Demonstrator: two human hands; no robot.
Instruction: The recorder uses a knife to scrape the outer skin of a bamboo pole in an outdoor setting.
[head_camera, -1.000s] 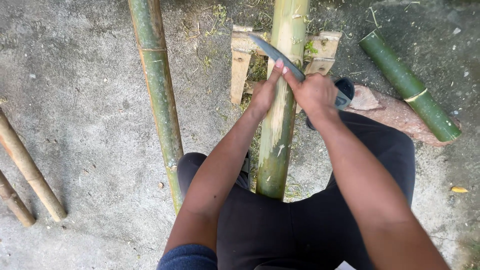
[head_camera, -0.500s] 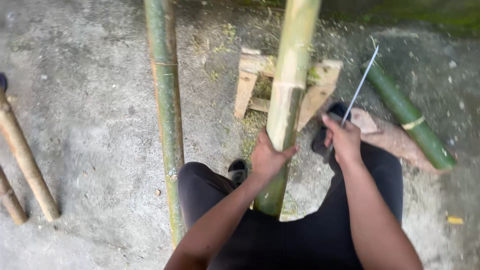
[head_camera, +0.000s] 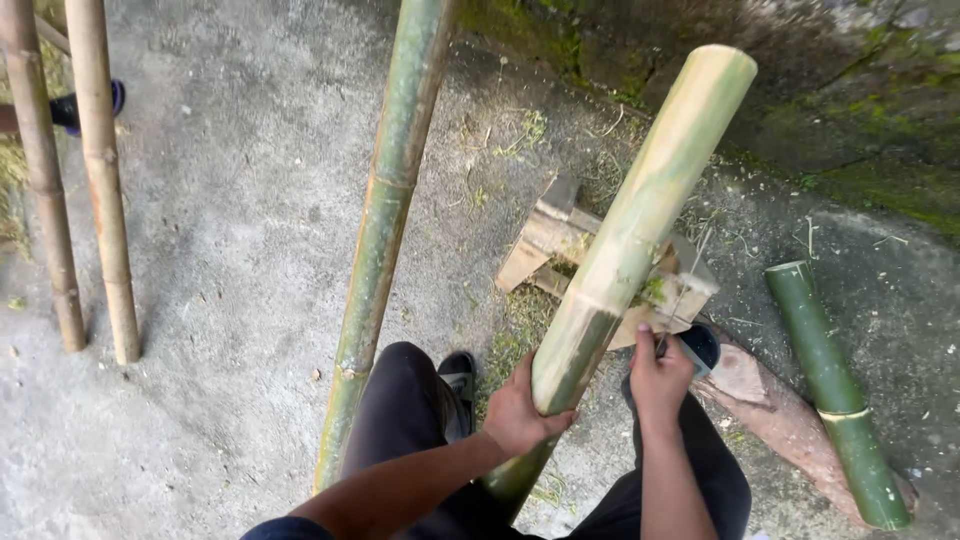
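A thick bamboo pole (head_camera: 640, 210), yellow-green, slants up from between my legs toward the far right. My left hand (head_camera: 520, 415) grips its lower part from the left side. My right hand (head_camera: 660, 375) is just right of the pole, closed around the handle of a knife whose thin blade (head_camera: 685, 290) points away, seen edge-on. Behind the pole lies a low wooden block stand (head_camera: 555, 240) with green shavings around it.
A long green bamboo pole (head_camera: 385, 230) runs along my left leg. Two tan poles (head_camera: 100, 180) lean at the far left near another person's shoe (head_camera: 75, 105). A short green bamboo piece (head_camera: 830, 390) and a reddish log (head_camera: 770, 410) lie right. A mossy wall (head_camera: 850, 110) stands behind.
The knife has come off the pole's upper part and dropped to my right side. My left hand slid down the pole, and the pole's top now tilts away to the right.
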